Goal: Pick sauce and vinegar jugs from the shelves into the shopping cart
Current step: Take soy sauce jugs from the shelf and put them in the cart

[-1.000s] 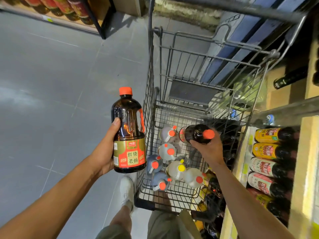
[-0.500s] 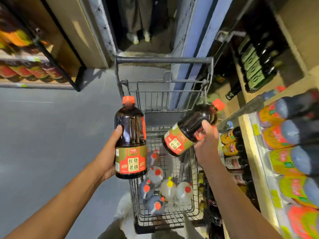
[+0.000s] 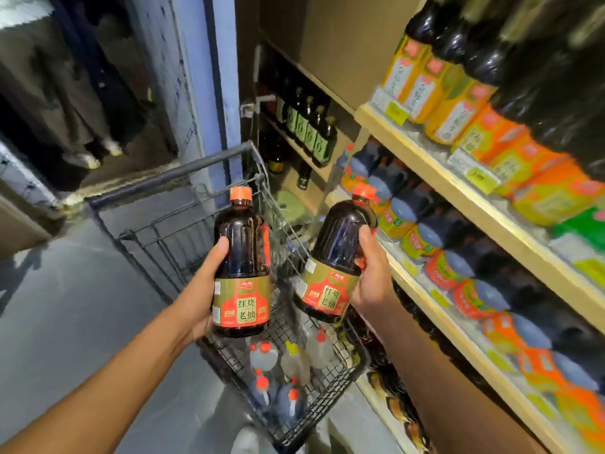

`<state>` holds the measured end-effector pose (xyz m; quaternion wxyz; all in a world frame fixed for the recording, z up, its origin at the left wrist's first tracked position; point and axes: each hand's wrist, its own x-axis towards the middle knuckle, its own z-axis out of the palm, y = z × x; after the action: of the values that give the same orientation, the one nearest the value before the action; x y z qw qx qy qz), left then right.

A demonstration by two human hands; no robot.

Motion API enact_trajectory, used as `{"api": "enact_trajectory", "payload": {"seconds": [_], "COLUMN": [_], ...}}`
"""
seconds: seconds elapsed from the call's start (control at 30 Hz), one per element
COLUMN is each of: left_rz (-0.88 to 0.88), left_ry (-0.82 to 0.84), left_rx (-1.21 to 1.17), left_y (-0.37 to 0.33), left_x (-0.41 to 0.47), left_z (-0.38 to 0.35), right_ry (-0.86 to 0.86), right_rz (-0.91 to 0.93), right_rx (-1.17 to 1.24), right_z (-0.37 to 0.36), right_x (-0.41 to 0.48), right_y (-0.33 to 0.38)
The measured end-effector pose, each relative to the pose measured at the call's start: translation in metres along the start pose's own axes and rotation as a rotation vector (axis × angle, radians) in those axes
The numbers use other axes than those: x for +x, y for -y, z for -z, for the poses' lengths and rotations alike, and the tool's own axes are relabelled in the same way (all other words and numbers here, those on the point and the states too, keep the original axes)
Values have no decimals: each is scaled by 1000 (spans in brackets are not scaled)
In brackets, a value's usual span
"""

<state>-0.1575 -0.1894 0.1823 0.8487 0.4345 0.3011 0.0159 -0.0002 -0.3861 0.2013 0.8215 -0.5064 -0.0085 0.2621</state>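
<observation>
Over the grey floor at your left, your left hand (image 3: 199,290) is wrapped around a dark soy sauce jug (image 3: 242,267), holding it upright by its body, orange cap on top, just above the near left rim of the shopping cart (image 3: 170,173). Move across and you see the wire cart below and between your arms, already carrying several pale jugs with orange caps (image 3: 263,355) and one with a yellow cap, lying in the basket; that part of the job looks done. Further right, your right hand (image 3: 370,273) is closed around a second soy sauce jug (image 3: 337,257) of the same label, tilted a little, held above the cart's right side and just beside the shelf edge. Neither jug is in the cart yet. At your far right, the shelves (image 3: 435,168) are packed with rows of dark bottles, so plenty appears left to pick after you lower these two.
</observation>
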Motion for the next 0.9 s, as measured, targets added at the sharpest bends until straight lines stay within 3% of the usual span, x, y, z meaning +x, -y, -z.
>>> {"api": "enact_trajectory", "payload": {"seconds": [0.23,0.47,0.9], "left_rz": [112,252,516], "left_ry": [272,571,909], "left_rx": [127,273,491], "left_y": [14,62,233], "left_x": [9,-8,-159], "left_z": [-81,-182,-344], "right_ry": [-191,-533,-970], "right_rz": [97,181,360], "right_rx": [94,228,27], "right_z": [52,126,279], "right_x": [-74,-159,-446], "right_y": [44,80,92]}}
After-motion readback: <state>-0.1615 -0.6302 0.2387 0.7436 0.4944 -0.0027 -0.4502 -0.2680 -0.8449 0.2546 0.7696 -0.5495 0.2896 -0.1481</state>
